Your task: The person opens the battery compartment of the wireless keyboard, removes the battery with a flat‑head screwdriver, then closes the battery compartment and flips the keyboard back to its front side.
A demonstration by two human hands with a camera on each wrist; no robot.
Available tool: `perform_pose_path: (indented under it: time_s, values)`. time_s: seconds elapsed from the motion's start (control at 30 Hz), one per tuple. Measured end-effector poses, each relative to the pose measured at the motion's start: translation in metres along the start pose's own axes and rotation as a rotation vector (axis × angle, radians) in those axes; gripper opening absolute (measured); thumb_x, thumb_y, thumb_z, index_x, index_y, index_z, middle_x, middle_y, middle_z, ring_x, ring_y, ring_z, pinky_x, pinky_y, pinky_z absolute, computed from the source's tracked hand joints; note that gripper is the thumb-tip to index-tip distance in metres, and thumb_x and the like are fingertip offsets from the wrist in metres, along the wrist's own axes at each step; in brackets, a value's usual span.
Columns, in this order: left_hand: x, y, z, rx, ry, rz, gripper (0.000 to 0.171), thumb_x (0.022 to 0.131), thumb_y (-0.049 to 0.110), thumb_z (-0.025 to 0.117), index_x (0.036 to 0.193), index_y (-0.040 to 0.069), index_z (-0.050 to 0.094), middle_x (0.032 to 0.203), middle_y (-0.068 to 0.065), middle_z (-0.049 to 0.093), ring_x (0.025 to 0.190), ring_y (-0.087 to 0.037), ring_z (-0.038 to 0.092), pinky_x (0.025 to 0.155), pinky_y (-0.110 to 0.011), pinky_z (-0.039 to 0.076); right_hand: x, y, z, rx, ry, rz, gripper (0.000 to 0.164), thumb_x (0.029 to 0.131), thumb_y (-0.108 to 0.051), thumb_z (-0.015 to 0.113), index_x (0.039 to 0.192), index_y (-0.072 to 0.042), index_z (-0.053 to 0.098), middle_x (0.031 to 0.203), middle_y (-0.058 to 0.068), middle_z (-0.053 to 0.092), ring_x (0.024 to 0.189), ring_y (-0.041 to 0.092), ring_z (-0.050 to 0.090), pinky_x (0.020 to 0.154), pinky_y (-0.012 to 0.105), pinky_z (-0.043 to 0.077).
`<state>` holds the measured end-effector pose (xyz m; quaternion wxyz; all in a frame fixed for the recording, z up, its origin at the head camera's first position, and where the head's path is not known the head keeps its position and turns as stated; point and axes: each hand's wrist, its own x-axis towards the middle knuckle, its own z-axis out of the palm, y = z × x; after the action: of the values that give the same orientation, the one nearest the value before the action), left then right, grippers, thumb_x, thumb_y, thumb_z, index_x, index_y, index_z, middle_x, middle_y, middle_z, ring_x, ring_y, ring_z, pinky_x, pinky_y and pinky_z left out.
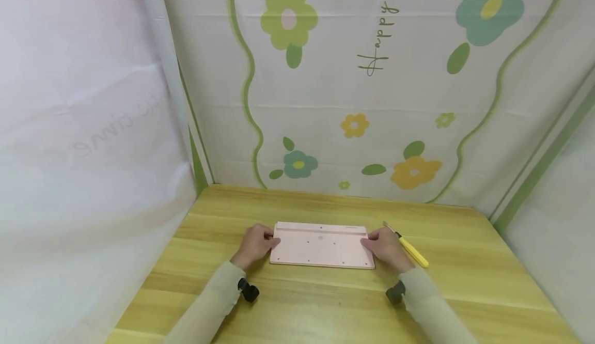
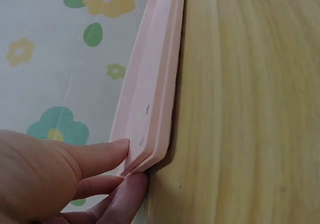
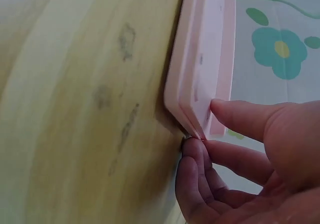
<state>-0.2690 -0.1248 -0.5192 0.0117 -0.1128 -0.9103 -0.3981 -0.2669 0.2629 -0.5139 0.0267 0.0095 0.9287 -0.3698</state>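
A pink keyboard (image 1: 321,251) lies underside up, its small screws showing and a raised strip along its far edge. My left hand (image 1: 254,243) grips its left end, the thumb on the upper face and the fingers at the edge. In the left wrist view, the thumb (image 2: 107,156) presses near the keyboard's corner (image 2: 150,129). At the opposite end, my right hand (image 1: 387,247) pinches the keyboard, with the thumb on top. The right wrist view has the fingertips (image 3: 192,151) right under the corner. Keys are hidden beneath.
A screwdriver with a yellow handle (image 1: 413,252) lies just right of my right hand on the wooden table (image 1: 316,308). White flower-printed cloth (image 1: 325,91) hangs behind the table, and more cloth (image 1: 93,178) hangs at the left side. Each wrist wears a black camera (image 1: 248,291).
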Motion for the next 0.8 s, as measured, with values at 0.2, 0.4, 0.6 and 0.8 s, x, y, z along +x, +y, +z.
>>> perform_pose_path:
  time_s: [0.2, 0.4, 0.6, 0.8]
  values:
    - [0.0, 0.001, -0.002, -0.009, -0.008, 0.02, 0.038, 0.095, 0.009, 0.078, 0.064, 0.007, 0.055, 0.06, 0.002, 0.045, 0.056, -0.009, 0.038, 0.055, -0.021, 0.031, -0.004, -0.001, -0.006, -0.083, 0.019, -0.068, 0.017, 0.094, -0.014, 0.077, 0.081, -0.003, 0.073, 0.071, 0.0, 0.059, 0.069, 0.015, 0.051, 0.06, 0.022, 0.04]
    - [-0.008, 0.001, -0.012, -0.029, -0.106, 0.032, 0.047, 0.094, 0.019, 0.082, 0.129, -0.007, 0.065, 0.133, -0.022, 0.069, 0.124, -0.035, 0.066, 0.106, -0.05, 0.057, 0.0, -0.006, -0.021, -0.193, -0.002, -0.25, 0.019, 0.092, -0.011, 0.081, 0.09, 0.004, 0.069, 0.082, 0.012, 0.062, 0.075, 0.017, 0.052, 0.066, 0.027, 0.045]
    - [-0.01, -0.007, -0.014, 0.026, -0.26, 0.075, 0.101, 0.091, 0.038, 0.085, 0.166, 0.001, 0.028, 0.172, -0.019, 0.032, 0.16, -0.04, 0.031, 0.13, -0.057, 0.031, 0.011, -0.015, -0.033, -0.292, -0.097, -0.441, 0.028, 0.091, -0.008, 0.082, 0.114, 0.004, 0.075, 0.106, 0.014, 0.076, 0.097, 0.025, 0.07, 0.088, 0.044, 0.063]
    - [-0.01, -0.012, -0.009, 0.044, -0.292, 0.117, 0.111, 0.088, 0.039, 0.088, 0.167, -0.001, 0.022, 0.173, -0.023, 0.027, 0.16, -0.041, 0.029, 0.13, -0.056, 0.03, 0.024, -0.027, -0.034, -0.389, -0.193, -0.545, 0.021, 0.092, -0.009, 0.082, 0.111, 0.0, 0.076, 0.102, 0.008, 0.076, 0.092, 0.022, 0.068, 0.083, 0.037, 0.061]
